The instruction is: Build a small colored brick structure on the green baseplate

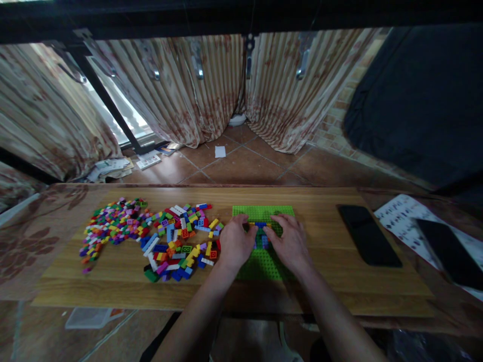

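Observation:
A bright green studded baseplate [260, 266] lies on the wooden board. On its middle stands a small build of blue bricks [261, 237], with some yellow at its upper edge. My left hand [237, 240] touches the build from the left, fingers curled with the fingertips against its upper left edge. From the right, my right hand [290, 237] meets the same build, thumb and fingers bent around its upper right corner. The fingers partly hide the bricks between them.
Loose mixed bricks [184, 246] lie left of the baseplate, with a pile of smaller pieces [121, 221] farther left. A black phone [368, 235] rests on the board's right side. Beyond it are a printed sheet [400, 218] and another dark device [451, 251].

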A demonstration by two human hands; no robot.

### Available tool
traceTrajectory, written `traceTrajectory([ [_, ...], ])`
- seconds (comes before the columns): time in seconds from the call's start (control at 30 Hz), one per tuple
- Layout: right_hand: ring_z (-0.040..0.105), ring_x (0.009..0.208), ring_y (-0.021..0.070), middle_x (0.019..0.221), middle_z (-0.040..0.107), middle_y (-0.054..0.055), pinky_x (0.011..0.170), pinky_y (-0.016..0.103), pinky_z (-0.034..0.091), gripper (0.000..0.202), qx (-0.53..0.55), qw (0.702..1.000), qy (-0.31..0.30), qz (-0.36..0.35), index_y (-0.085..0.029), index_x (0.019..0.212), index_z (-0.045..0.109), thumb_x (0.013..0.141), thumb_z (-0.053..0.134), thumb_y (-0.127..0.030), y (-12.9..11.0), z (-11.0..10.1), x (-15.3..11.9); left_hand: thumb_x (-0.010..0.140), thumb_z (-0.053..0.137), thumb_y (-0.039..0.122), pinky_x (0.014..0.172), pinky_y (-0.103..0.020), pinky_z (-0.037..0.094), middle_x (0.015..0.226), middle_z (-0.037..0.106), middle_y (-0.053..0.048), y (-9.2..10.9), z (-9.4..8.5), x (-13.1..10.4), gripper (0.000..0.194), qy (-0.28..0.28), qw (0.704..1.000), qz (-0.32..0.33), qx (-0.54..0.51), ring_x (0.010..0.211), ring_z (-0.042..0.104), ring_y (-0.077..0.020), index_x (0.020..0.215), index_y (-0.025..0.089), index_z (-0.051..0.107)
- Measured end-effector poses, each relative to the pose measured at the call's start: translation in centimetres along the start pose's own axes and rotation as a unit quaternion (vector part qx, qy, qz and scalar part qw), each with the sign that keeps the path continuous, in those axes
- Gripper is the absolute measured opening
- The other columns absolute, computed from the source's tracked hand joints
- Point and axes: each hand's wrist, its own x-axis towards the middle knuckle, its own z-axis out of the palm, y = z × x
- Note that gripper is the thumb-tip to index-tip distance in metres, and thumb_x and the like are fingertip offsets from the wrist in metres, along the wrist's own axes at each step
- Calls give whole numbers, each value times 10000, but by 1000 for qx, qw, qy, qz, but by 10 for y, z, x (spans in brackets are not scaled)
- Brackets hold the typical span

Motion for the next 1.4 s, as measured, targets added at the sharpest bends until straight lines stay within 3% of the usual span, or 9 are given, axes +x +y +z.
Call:
traceTrajectory([
  [0.57,546,1021,293,1060,608,88,874,479,440,307,27,999,10,23,-263,1080,685,802,614,-372,-1,4,3,797,594,274,805,-322,472,1025,702,-111,5,2,0,292,6,1000,-15,19,915,659,-234,1063,166,650],
  [0.77,544,1072,287,1110,612,102,926,497,431,324,63,998,-12,10,-223,1076,690,836,578,-409,3,0,2,837,561,280,818,-333,479,1028,693,-118,3,-2,-1,286,-6,1000,14,3,914,652,-227,1083,156,634],
  [1.0,600,994,246,1052,652,122,914,460,464,334,170,985,20,14,-164,1052,674,893,462,-367,13,-13,12,889,445,177,908,-346,474,1085,687,-136,-6,-15,-4,297,-24,996,14,-82,997,643,-220,1118,123,626],
  [1.1,576,1047,244,1105,637,109,954,459,443,310,163,986,-10,-33,-187,1091,659,878,499,-345,9,-19,12,886,437,157,905,-341,483,1074,693,-130,-10,-18,-6,306,-14,996,22,-84,988,648,-215,1128,123,622],
  [1.27,505,1156,254,1218,618,65,1016,472,397,346,121,979,-111,-122,-240,1184,620,843,565,-255,-3,-20,4,874,444,142,905,-325,493,1076,699,-121,-8,-14,-5,322,-21,995,35,-92,984,658,-207,1148,126,613],
  [1.4,517,1122,259,1186,641,56,1001,482,405,347,95,979,-121,-135,-238,1180,625,850,531,-185,-4,-13,0,876,438,145,915,-325,494,1050,709,-108,-5,-11,-4,332,-37,995,39,-88,982,664,-202,1161,138,607],
])
